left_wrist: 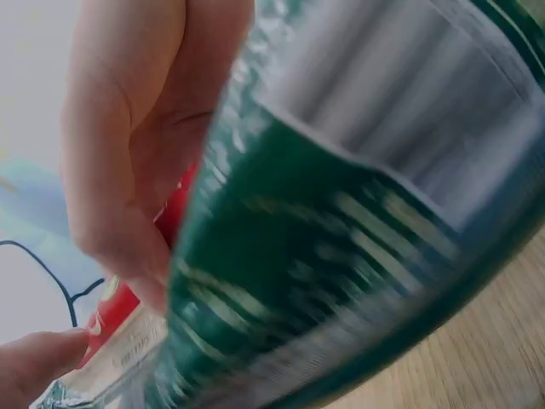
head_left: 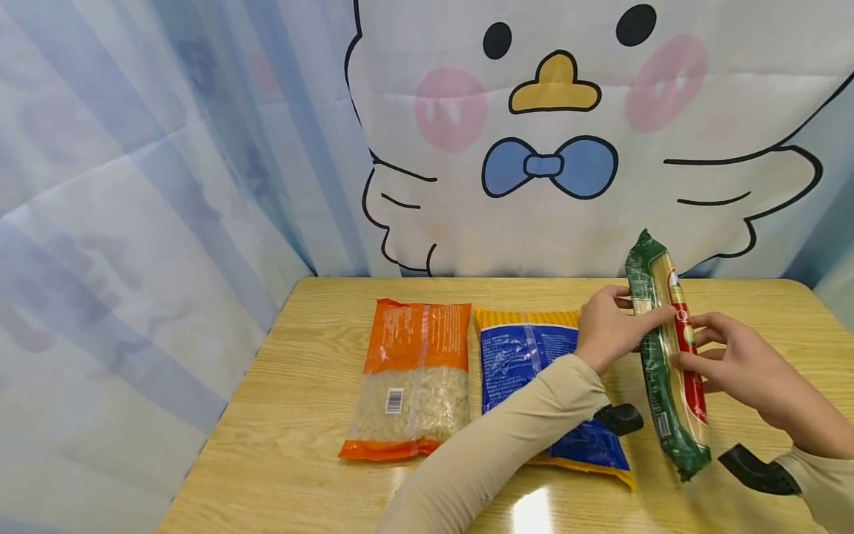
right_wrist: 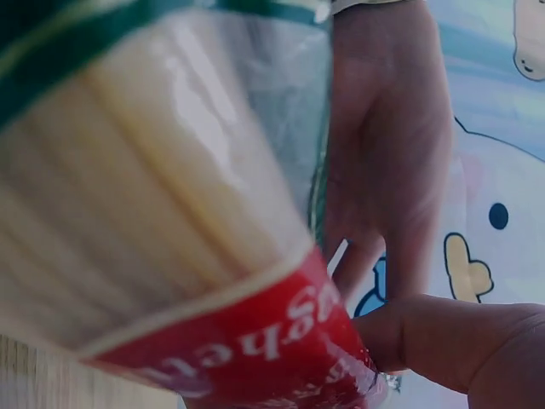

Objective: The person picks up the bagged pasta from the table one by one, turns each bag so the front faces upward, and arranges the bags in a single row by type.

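A long packet of spaghetti [head_left: 667, 363] is raised at the right of the table, tilted with its top end leaning away. Its wrapper is green, with a red label [right_wrist: 264, 341] and a clear part showing pale strands. My left hand [head_left: 610, 326] grips its left side, thumb across the front and fingers partly hidden behind. On the opposite side, my right hand [head_left: 740, 363] holds the packet between thumb and fingers. Blurred print and a striped patch show on the green wrapper [left_wrist: 255, 256] in the left wrist view.
An orange bag [head_left: 416, 334] with a see-through lower part of pale pieces lies flat on the wooden table [head_left: 280, 400]. Beside it lies a blue bag [head_left: 514, 363] with yellow ends, partly covered by my left sleeve. A patterned curtain [head_left: 534, 237] hangs behind the table.
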### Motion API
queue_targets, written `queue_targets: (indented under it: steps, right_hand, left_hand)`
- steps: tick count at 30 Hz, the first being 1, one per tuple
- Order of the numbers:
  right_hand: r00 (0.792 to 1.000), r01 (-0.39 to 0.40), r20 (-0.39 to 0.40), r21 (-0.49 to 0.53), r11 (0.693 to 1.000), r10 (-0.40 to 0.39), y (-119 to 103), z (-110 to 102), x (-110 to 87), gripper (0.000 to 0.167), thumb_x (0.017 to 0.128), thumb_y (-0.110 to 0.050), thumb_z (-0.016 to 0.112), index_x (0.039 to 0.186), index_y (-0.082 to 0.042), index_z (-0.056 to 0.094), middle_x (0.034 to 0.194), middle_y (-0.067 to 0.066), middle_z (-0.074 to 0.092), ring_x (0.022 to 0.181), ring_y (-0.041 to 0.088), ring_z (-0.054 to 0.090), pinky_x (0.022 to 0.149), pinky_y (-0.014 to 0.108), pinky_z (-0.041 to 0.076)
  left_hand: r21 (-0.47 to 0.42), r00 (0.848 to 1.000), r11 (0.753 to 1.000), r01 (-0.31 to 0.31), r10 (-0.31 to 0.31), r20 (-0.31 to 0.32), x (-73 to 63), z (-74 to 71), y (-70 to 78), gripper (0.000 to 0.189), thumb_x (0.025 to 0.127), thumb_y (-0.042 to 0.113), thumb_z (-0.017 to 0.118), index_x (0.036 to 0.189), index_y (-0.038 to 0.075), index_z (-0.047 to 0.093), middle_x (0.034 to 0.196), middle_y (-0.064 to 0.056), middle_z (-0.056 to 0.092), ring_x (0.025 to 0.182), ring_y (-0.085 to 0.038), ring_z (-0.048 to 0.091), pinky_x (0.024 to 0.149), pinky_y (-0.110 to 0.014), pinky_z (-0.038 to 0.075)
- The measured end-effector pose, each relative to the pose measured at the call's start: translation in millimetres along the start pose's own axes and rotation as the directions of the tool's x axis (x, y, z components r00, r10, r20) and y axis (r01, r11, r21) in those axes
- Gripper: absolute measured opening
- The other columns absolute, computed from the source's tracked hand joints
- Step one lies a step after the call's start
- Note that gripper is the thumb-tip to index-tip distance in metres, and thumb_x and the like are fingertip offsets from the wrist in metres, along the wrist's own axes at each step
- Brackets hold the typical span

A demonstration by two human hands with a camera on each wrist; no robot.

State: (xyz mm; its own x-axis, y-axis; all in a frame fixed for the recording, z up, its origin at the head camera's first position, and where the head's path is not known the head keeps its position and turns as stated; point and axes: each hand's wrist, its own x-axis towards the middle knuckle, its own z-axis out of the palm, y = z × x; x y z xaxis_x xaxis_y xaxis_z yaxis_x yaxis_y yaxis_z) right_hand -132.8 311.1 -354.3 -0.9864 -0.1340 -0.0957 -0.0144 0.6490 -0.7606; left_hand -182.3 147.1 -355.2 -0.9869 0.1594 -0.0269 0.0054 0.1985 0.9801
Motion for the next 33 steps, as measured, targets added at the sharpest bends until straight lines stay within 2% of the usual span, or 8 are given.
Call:
queue_targets:
  steps: [6, 12, 14, 17, 22, 24, 28, 33]
  right_hand:
    - [0.999, 0.051, 0.003, -0.054, 0.997, -0.051, -1, 4, -2.3, 0.059, 0.098, -0.007, 0.061, 0.140, 0.016, 0.027, 0.119, 0.037, 0.044, 0.085, 0.017, 0.069, 0.061, 0.035, 0.061]
    - [0.998, 0.057, 0.016, -0.088, 0.995, -0.056, -3, 3, 0.2, 0.062, 0.098, -0.006, 0.060, 0.143, 0.017, 0.023, 0.122, 0.040, 0.043, 0.089, 0.029, 0.070, 0.061, 0.037, 0.061]
    - [0.998, 0.056, 0.014, -0.102, 0.993, -0.055, -4, 2, 1.0, 0.064, 0.098, -0.006, 0.059, 0.144, 0.018, 0.022, 0.123, 0.041, 0.043, 0.090, 0.033, 0.069, 0.060, 0.037, 0.061]
    - [0.998, 0.062, 0.003, -0.159, 0.985, -0.063, -5, 3, 0.8, 0.064, 0.096, -0.006, 0.062, 0.142, 0.018, 0.025, 0.121, 0.042, 0.046, 0.089, 0.037, 0.068, 0.059, 0.037, 0.061]
    - [0.992, 0.104, -0.031, -0.324, 0.940, -0.120, -8, 5, 0.5, 0.056, 0.090, -0.007, 0.068, 0.132, 0.016, 0.039, 0.111, 0.039, 0.056, 0.083, 0.037, 0.068, 0.057, 0.040, 0.057]
    - [0.990, 0.116, -0.038, -0.366, 0.923, -0.139, -10, 6, 1.5, 0.051, 0.089, -0.007, 0.068, 0.129, 0.014, 0.043, 0.108, 0.037, 0.059, 0.081, 0.035, 0.068, 0.056, 0.039, 0.055]
    - [0.988, 0.124, -0.031, -0.390, 0.912, -0.148, -15, 9, 3.9, 0.048, 0.089, -0.006, 0.067, 0.126, 0.014, 0.044, 0.102, 0.032, 0.062, 0.078, 0.031, 0.066, 0.055, 0.037, 0.055]
    - [0.987, 0.132, -0.028, -0.400, 0.907, -0.155, -19, 11, 5.3, 0.048, 0.089, -0.005, 0.068, 0.126, 0.013, 0.043, 0.100, 0.031, 0.063, 0.079, 0.033, 0.066, 0.055, 0.041, 0.056]
  left_hand:
    - [0.119, 0.999, 0.992, 0.037, -0.034, -0.027, -1.8, 6.3, 3.6, 0.047, 0.079, 0.043, 0.082, 0.117, 0.022, 0.061, 0.086, 0.011, 0.061, 0.070, -0.001, 0.054, 0.057, -0.019, 0.050]
    - [0.082, 0.998, 0.996, 0.039, -0.033, -0.062, -0.7, 11.2, 4.3, 0.048, 0.078, 0.043, 0.083, 0.115, 0.023, 0.060, 0.085, 0.011, 0.061, 0.067, -0.002, 0.056, 0.056, -0.021, 0.051]
    - [0.044, 0.996, 0.997, 0.059, -0.056, -0.073, 0.3, 12.0, 4.1, 0.048, 0.077, 0.041, 0.084, 0.115, 0.023, 0.060, 0.085, 0.011, 0.060, 0.069, -0.002, 0.056, 0.057, -0.022, 0.053]
    - [-0.066, 0.990, 0.990, 0.121, -0.125, -0.070, 1.7, 12.5, 3.9, 0.045, 0.077, 0.035, 0.085, 0.113, 0.022, 0.061, 0.085, 0.009, 0.059, 0.069, -0.004, 0.058, 0.060, -0.025, 0.056]
    - [-0.245, 0.974, 0.949, 0.196, -0.218, -0.066, 3.9, 13.4, 2.1, 0.038, 0.075, 0.022, 0.085, 0.106, 0.017, 0.063, 0.078, 0.004, 0.060, 0.062, -0.010, 0.063, 0.056, -0.031, 0.060]
    - [-0.283, 0.969, 0.938, 0.199, -0.232, -0.088, 5.3, 13.2, 0.7, 0.036, 0.075, 0.018, 0.085, 0.104, 0.016, 0.064, 0.077, 0.003, 0.060, 0.060, -0.012, 0.063, 0.054, -0.032, 0.059]
    - [-0.347, 0.960, 0.920, 0.184, -0.245, -0.139, 8.5, 13.1, -2.1, 0.033, 0.073, 0.013, 0.084, 0.100, 0.017, 0.065, 0.077, 0.004, 0.061, 0.059, -0.013, 0.062, 0.052, -0.035, 0.059]
    - [-0.413, 0.957, 0.896, 0.162, -0.245, -0.157, 12.5, 12.9, -6.2, 0.031, 0.073, 0.008, 0.083, 0.097, 0.016, 0.065, 0.079, 0.003, 0.060, 0.060, -0.014, 0.062, 0.054, -0.038, 0.060]
